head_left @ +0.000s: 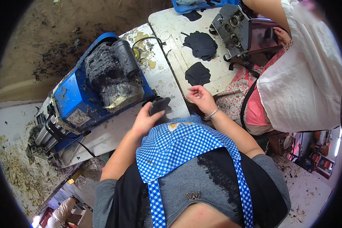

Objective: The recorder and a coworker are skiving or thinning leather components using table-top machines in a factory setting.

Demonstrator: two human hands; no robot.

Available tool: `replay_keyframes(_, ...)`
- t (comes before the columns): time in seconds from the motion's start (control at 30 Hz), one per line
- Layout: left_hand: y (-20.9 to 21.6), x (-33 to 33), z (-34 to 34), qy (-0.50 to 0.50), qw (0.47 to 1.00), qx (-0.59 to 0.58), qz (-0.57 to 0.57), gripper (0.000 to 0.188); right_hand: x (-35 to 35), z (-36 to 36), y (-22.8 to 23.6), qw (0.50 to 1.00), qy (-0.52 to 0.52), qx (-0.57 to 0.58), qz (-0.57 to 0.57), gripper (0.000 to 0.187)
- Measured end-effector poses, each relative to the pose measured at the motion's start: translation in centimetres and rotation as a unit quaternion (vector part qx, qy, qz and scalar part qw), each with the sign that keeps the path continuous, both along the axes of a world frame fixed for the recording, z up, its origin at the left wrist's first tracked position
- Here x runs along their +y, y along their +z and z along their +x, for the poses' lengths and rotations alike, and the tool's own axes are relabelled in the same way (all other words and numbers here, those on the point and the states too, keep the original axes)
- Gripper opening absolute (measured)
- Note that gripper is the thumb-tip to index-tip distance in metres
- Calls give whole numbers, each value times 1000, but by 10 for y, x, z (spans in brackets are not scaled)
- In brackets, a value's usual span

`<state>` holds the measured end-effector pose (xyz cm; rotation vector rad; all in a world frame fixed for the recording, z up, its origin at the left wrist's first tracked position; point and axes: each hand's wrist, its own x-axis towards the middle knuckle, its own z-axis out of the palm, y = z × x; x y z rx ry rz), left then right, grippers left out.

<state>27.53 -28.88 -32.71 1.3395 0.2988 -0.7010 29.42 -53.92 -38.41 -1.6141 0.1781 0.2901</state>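
Near the centre of the frame, the left hand (143, 119) was closed around flat black sheet material (161, 106). Just right of it, the right hand (202, 100) had loosely curled fingers; whether it gripped anything could not be told. Towards the top, 2 piles of thin black cut pieces (200, 46) lay on the white desk (171, 22); a dusty blue metal machine (69, 99) stood at left.

A metal letter (193, 195) marks the grey top (178, 184); the blue machine (69, 97) bears an illegible label (78, 117).
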Motion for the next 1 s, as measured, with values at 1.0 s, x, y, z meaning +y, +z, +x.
replay_keyframes(1.0, 33, -34, 35, 63, 990, 9, -126, 42, 34, 9, 74, 973, -19, 119, 198, 17)
